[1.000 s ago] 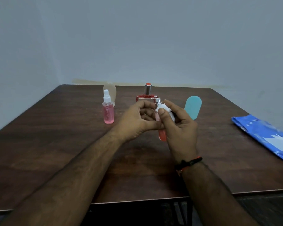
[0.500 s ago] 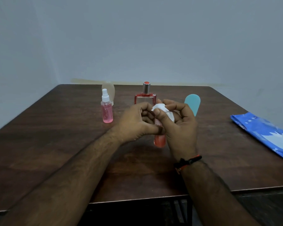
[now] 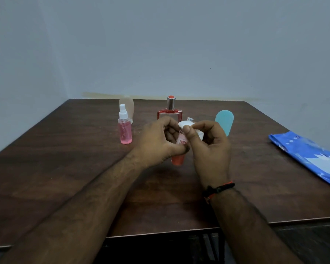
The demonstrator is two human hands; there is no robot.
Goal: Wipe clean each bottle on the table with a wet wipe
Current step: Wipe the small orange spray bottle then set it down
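My left hand (image 3: 156, 141) grips a small red-orange bottle (image 3: 179, 151) with a pink label and a silver spray top, held upright above the dark wooden table (image 3: 65, 178). My right hand (image 3: 208, 147) pinches a bunched white wet wipe (image 3: 185, 124) against the bottle's top. Much of the bottle is hidden by my fingers. On the table behind stand a pink spray bottle (image 3: 125, 128) with a white nozzle, a square red perfume bottle (image 3: 169, 111) with a silver cap, a teal oval bottle (image 3: 224, 122) and a pale translucent bottle (image 3: 127, 106).
A blue wet-wipe pack (image 3: 309, 155) lies at the table's right edge. Pale walls close off the far side and the left. The table's near edge (image 3: 160, 233) runs just below my forearms.
The wipe has moved from covering the bottle's top to one side of it, so the silver top shows again. The bottle's label now faces me. The view shifted slightly.
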